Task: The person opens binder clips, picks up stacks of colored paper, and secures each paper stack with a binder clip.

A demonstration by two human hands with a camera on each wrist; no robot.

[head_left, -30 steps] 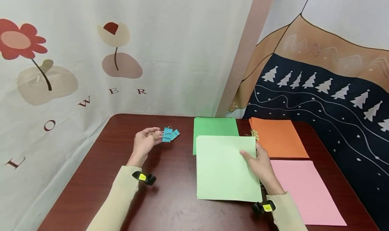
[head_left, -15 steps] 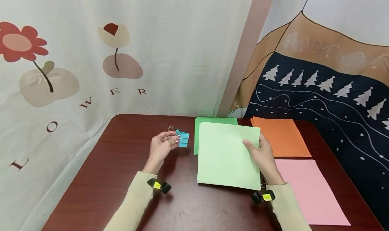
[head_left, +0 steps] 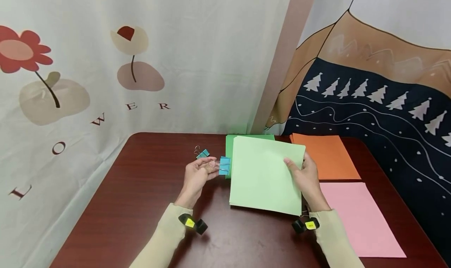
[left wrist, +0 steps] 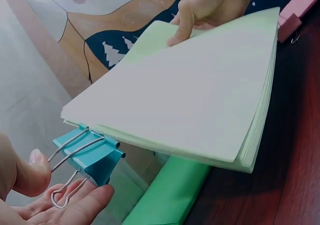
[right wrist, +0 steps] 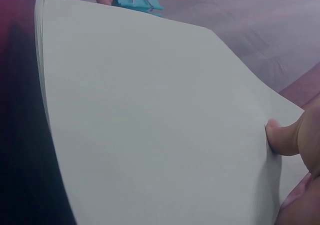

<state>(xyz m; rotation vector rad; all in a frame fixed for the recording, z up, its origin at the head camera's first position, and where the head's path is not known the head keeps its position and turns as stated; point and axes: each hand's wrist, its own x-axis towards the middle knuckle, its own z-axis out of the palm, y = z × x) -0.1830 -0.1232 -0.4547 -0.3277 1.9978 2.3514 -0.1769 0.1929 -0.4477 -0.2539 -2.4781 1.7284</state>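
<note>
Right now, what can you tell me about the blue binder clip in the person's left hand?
The blue binder clip has a folded, metal-looking body and two silvery wire handles. The left hand pinches it by these handles, its mouth facing the left edge, as the head view shows it, of the pale green paper stack. Whether it touches the paper, I cannot tell.

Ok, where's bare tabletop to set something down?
Widest: the table between its left edge and the left hand. Also between the sleeves, nearer than the light green stack. Crowded: right side (orange paper, pink paper); far middle (green paper, blue clip).
</note>
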